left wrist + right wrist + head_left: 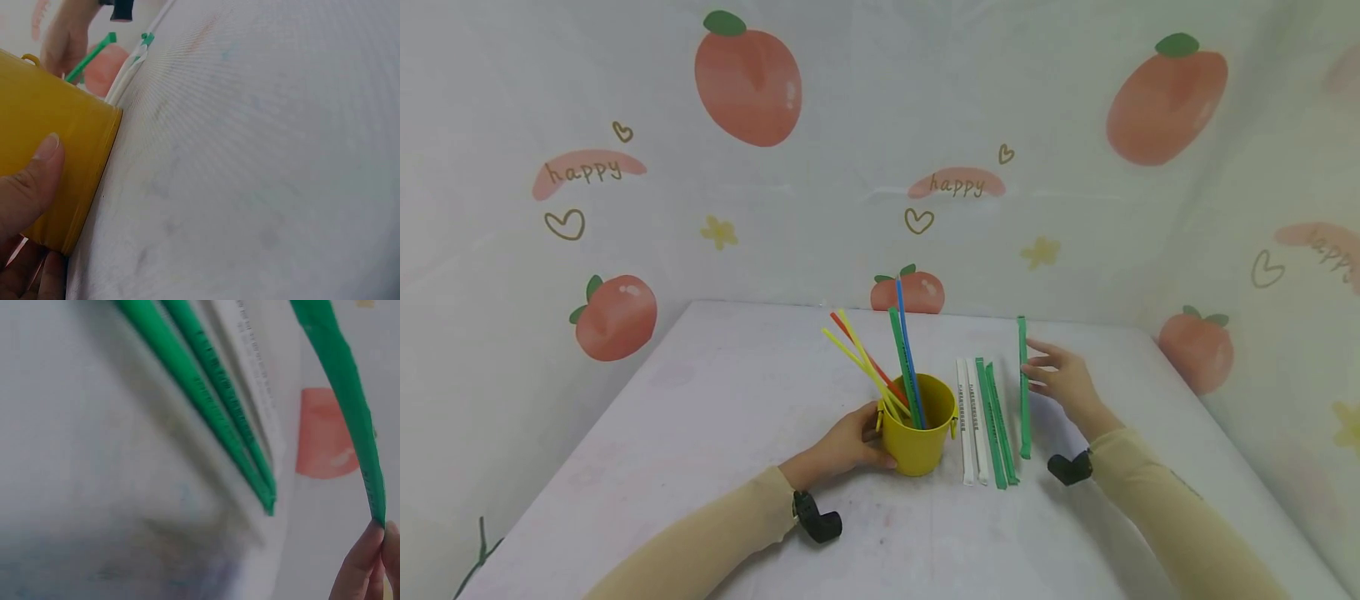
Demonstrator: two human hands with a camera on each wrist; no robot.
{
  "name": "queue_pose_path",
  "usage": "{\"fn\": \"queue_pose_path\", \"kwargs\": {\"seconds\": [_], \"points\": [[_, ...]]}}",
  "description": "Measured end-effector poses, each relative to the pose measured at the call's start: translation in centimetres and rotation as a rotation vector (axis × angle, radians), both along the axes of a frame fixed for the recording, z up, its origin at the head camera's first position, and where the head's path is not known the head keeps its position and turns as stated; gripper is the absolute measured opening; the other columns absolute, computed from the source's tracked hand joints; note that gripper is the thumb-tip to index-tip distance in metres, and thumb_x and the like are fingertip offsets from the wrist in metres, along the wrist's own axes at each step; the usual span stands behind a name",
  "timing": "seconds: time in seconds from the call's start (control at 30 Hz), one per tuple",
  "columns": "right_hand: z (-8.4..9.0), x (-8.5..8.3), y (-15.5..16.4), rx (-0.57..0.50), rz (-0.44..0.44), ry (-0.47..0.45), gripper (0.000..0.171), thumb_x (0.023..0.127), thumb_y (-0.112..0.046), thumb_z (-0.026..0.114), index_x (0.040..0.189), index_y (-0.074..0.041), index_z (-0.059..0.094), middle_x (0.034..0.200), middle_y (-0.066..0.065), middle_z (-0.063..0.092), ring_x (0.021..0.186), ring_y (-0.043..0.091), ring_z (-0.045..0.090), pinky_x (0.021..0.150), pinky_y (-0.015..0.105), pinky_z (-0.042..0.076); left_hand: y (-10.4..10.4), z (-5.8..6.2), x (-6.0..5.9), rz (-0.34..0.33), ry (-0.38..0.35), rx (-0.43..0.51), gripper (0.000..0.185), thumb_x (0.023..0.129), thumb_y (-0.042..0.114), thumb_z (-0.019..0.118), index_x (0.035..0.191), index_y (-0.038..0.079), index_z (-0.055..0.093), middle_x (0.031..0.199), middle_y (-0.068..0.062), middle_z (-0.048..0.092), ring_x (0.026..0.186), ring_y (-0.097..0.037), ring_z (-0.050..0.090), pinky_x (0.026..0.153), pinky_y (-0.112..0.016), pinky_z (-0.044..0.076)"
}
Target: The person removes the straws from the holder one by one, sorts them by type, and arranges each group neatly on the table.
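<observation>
A small yellow bucket (917, 452) stands upright on the table, and my left hand (847, 443) grips its left side, the thumb (37, 181) lying along the wall. Out of the bucket lean a green wrapped straw (897, 346), a blue straw (906, 333), a red straw (844, 328) and two yellow straws (856, 361). My right hand (1066, 385) pinches another green wrapped straw (344, 381) between thumb and fingertips, raised above the table to the right of the bucket. Seen from the right wrist, the pinch is at one end of the visible straw.
Between the bucket and my right hand, two white wrapped straws (979, 442) and two green wrapped straws (992, 417) lie side by side on the white table (737, 417). Behind the table hangs a pale cloth (835, 208) printed with peaches.
</observation>
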State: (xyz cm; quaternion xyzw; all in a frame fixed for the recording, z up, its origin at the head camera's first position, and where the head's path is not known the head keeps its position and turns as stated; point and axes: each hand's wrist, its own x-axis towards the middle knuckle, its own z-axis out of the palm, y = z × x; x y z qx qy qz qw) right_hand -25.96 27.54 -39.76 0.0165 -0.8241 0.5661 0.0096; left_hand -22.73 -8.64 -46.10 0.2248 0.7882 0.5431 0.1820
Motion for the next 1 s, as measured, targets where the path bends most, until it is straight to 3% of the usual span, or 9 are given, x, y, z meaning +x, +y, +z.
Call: {"fn": "queue_pose_path", "kwargs": {"seconds": [0.13, 0.37, 0.53, 1.0], "points": [[-0.8, 0.0, -0.1, 0.052, 0.009, -0.072, 0.062, 0.092, -0.002, 0.063, 0.147, 0.001, 0.035, 0.123, 0.028, 0.051, 0.081, -0.001, 0.063, 0.082, 0.028, 0.059, 0.0, -0.1, -0.1, 0.003, -0.002, -0.006, 0.084, 0.076, 0.014, 0.083, 0.147, 0.01, 0.037, 0.15, -0.008, 0.043, 0.138, -0.031, 0.041, 0.114, -0.047, 0.037], [-1.8, -0.1, -0.5, 0.168, 0.022, -0.165, 0.06, 0.089, -0.003, 0.066, 0.143, 0.004, 0.04, 0.115, 0.028, 0.059, 0.074, 0.007, 0.062, 0.07, 0.024, 0.06, 0.1, 0.1, 0.1, 0.005, -0.01, -0.002, 0.085, 0.076, 0.014, 0.083, 0.147, 0.009, 0.036, 0.15, -0.008, 0.042, 0.138, -0.031, 0.041, 0.114, -0.047, 0.036], [-2.3, -0.2, -0.8, 0.235, 0.019, -0.231, 0.059, 0.089, -0.005, 0.066, 0.142, 0.003, 0.042, 0.111, 0.024, 0.062, 0.079, 0.012, 0.062, 0.072, 0.026, 0.06, 0.1, 0.3, 0.2, 0.0, -0.012, 0.01, 0.084, 0.076, 0.013, 0.082, 0.147, 0.008, 0.036, 0.151, -0.009, 0.042, 0.139, -0.031, 0.04, 0.114, -0.046, 0.036], [-3.1, -0.7, -1.2, 0.246, 0.036, -0.307, 0.057, 0.089, -0.001, 0.065, 0.141, 0.005, 0.042, 0.109, 0.021, 0.059, 0.082, 0.016, 0.06, 0.071, 0.026, 0.059, 0.1, 0.0, 0.1, -0.004, -0.004, 0.007, 0.084, 0.076, 0.012, 0.082, 0.147, 0.009, 0.036, 0.151, -0.008, 0.042, 0.139, -0.03, 0.04, 0.114, -0.046, 0.036]]}}
